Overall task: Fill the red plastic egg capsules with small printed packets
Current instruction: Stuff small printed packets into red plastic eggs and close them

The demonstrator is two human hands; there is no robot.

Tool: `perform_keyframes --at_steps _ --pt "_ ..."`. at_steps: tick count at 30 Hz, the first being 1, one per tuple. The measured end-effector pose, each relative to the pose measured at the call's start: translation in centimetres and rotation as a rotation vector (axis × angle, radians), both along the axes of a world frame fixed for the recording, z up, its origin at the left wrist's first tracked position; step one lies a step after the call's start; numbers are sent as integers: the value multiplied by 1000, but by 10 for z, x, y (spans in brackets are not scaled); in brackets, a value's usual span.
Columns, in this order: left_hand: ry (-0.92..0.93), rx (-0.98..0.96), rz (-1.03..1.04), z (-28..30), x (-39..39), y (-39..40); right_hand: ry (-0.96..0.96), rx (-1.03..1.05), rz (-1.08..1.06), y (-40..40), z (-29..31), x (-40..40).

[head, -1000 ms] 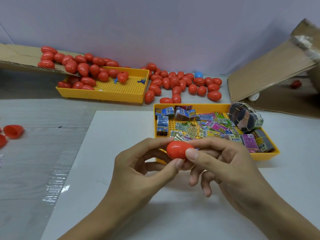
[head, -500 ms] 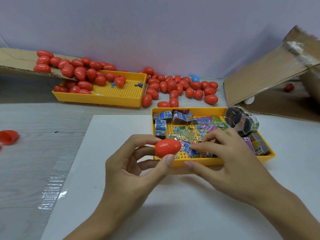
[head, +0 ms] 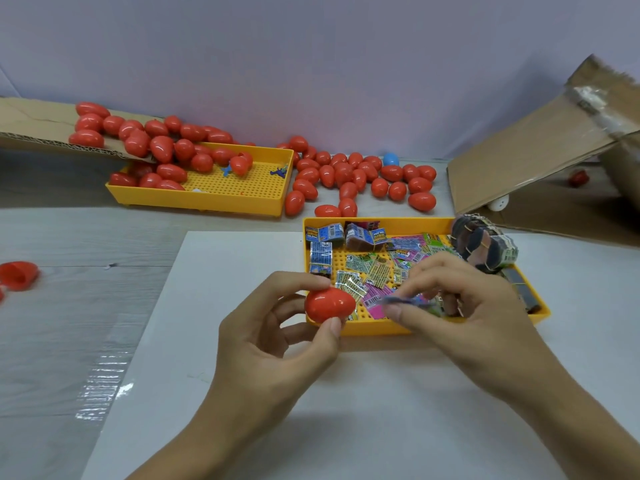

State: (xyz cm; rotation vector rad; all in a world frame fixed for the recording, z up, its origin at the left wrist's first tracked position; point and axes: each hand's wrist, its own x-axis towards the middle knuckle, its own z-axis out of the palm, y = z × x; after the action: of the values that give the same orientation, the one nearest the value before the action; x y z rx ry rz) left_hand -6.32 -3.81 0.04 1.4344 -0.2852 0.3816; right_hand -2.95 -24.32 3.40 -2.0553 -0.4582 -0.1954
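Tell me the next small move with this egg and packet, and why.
Probably open the red egg: the left hand holds it seemingly closed, while the right hand pinches a blurred packet over the yellow tray.

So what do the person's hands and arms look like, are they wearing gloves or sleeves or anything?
Nothing is worn. Both the left hand and the right hand are bare: no gloves, rings, watch or bracelets show. The forearms are bare too, with no sleeve reaching into view. The fingers have short, unpainted nails.
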Motion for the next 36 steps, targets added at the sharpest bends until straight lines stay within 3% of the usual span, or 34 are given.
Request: perform_keyframes --at_steps 4,10,21,27,31,36 --pt "10 2 -54 4 -1 0 30 209 127 8 7 -10" --pt "75 1 -185 8 -4 0 292 380 148 19 9 -20" --pt "110 195 -178 14 -16 -4 677 394 241 24 9 -24" --pt "149 127 -180 16 -13 -6 848 370 237 21 13 -21" --pt "141 60 -157 15 -12 -6 780 375 191 22 13 -21" --pt "147 -11 -82 15 -10 -5 264 375 97 21 8 -22"
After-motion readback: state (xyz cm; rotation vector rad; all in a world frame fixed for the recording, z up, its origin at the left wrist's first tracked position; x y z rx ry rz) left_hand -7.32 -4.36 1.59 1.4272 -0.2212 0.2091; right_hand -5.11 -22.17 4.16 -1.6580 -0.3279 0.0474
